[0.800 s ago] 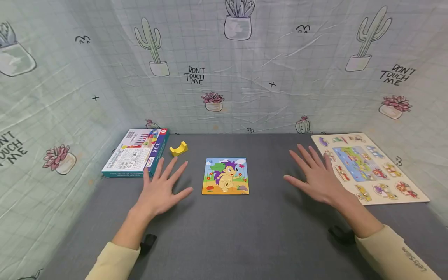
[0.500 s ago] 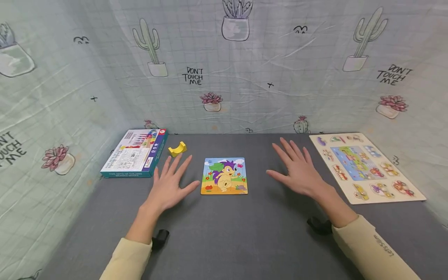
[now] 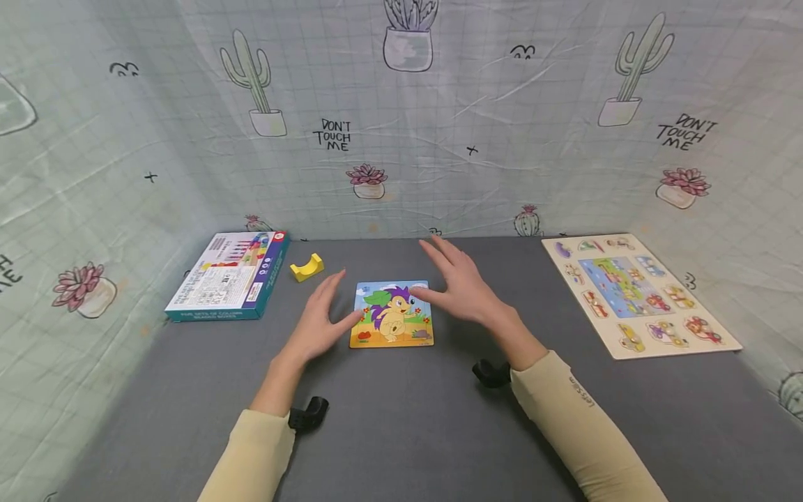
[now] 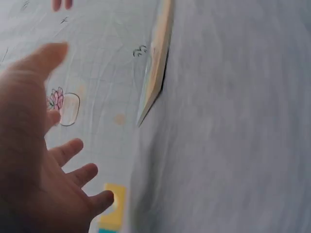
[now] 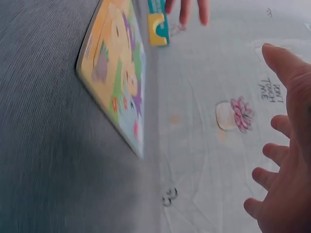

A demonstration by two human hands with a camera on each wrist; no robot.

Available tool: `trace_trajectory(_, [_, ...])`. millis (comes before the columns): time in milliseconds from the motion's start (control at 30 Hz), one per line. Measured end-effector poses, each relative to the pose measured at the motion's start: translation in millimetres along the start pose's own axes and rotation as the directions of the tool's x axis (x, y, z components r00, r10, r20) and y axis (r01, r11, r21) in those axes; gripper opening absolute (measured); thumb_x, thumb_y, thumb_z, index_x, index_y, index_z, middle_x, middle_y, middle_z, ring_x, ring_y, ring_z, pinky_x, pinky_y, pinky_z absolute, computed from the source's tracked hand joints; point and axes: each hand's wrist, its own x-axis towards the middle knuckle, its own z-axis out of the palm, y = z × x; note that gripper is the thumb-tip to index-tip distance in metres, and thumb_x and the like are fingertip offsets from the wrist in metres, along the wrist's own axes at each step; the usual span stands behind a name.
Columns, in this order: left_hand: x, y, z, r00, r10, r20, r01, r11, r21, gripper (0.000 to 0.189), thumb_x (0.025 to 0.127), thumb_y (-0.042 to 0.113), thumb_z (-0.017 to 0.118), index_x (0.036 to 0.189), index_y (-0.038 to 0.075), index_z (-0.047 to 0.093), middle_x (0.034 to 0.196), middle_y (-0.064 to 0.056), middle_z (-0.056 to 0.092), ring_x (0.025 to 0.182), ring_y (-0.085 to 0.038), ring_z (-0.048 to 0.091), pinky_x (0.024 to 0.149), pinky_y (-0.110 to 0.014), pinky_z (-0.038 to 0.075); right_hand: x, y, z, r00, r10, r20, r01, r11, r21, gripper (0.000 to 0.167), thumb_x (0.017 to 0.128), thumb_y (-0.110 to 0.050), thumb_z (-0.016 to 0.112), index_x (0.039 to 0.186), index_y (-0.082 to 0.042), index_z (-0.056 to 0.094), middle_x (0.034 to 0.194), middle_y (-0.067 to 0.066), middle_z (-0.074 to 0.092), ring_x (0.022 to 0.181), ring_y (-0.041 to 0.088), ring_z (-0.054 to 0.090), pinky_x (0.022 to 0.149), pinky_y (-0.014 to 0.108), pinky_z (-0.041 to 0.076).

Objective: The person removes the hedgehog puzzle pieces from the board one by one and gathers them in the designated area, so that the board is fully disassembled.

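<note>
A small square hedgehog puzzle (image 3: 394, 324) lies flat on the grey table. At its left edge my left hand (image 3: 316, 328) hovers, thumb towards the puzzle and fingers extended. Over its right side my right hand (image 3: 463, 282) hangs, the thumb overlapping the picture's upper right in the head view. In the right wrist view a gap shows between the right hand (image 5: 286, 160) and the puzzle (image 5: 114, 68). Neither hand holds anything. The left wrist view has the left hand (image 4: 53, 184) with spread fingers, and the puzzle's edge (image 4: 158, 58) beyond.
A yellow curved block (image 3: 307, 268) sits behind the left hand. At the left back lies a teal-edged box (image 3: 226, 275). A large wooden peg puzzle (image 3: 633, 296) lies at the right. A cactus-print cloth (image 3: 439, 174) hangs behind and at both sides.
Both hands have moved inward to the hedgehog puzzle, the right one much farther, leftward from beside the peg puzzle. The head view has shifted slightly right.
</note>
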Motion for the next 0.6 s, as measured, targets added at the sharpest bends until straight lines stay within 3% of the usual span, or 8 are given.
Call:
trace_trajectory(267, [1.2,-14.7,7.8,1.000,0.001,-0.011,-0.002,0.997,-0.081,0.086,0.090,0.038,0.075,0.159,0.013,0.031,0.162,-0.016,0.027,0.148,-0.037,0.026,0.115,-0.062,0.023,27.6,-7.4,25.8,0.994,0.009,0.113,-0.029,0.984,0.174,0.082,0.094,-0.043,0.071,0.160,-0.016,0.030,0.165,0.008,0.022,0.150,0.029,0.023,0.115,0.057,0.029])
trace_trajectory(600, [0.1,-24.5,13.1,0.999,0.033,0.028,-0.031,0.998,-0.061,0.082,0.089,0.037,0.078,0.156,0.011,0.039,0.159,-0.016,0.036,0.146,-0.037,0.031,0.114,-0.060,0.026,55.4,-7.2,60.0,0.973,0.012,0.230,-0.058,0.980,0.193,0.076,0.096,-0.033,0.072,0.158,-0.012,0.035,0.158,0.009,0.039,0.135,0.031,0.046,0.108,0.048,0.041])
